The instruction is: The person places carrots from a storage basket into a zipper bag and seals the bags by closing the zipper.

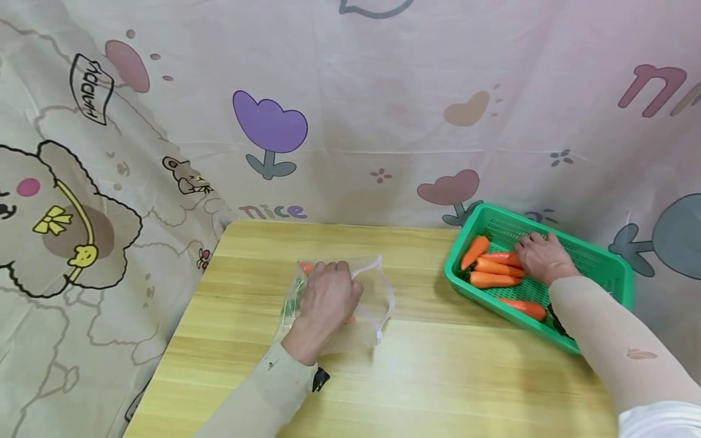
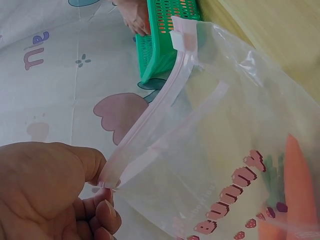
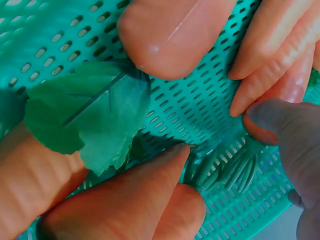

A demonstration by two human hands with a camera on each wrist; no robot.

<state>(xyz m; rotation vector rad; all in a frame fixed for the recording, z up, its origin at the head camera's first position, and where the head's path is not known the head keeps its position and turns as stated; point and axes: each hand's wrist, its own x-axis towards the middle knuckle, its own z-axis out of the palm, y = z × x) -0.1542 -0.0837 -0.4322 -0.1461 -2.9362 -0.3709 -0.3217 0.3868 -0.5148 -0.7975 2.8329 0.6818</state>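
Left fingers: the left hand [image 1: 328, 295] pinches the rim of the clear zip bag [image 1: 361, 304] between thumb and fingertips [image 2: 102, 210], holding its mouth open.
Bag: it lies flat on the wooden table [image 1: 438, 377], mouth toward 3 o'clock of the left hand, facing the basket; a carrot [image 2: 297, 185] is already inside, at the closed end.
Right fingers: the right hand [image 1: 542, 255] rests palm down in the green basket [image 1: 613, 267], fingers loosely bent over the carrots; whether they have closed on one, I cannot tell.
Loose carrots: four [image 1: 493, 271] lie in the basket, three stacked at 9 o'clock of the right hand, one at 6 o'clock near the front wall.
Long axis: the stacked carrots run roughly 3 to 9 o'clock, tips toward the bag.
Key relation: the carrots touch or lie just beside the right fingers; the bag mouth lies at 9 o'clock from the basket, well apart, so the right hand is the nearer one.
Backdrop: a cartoon-print cloth [image 1: 274, 121] hangs behind.
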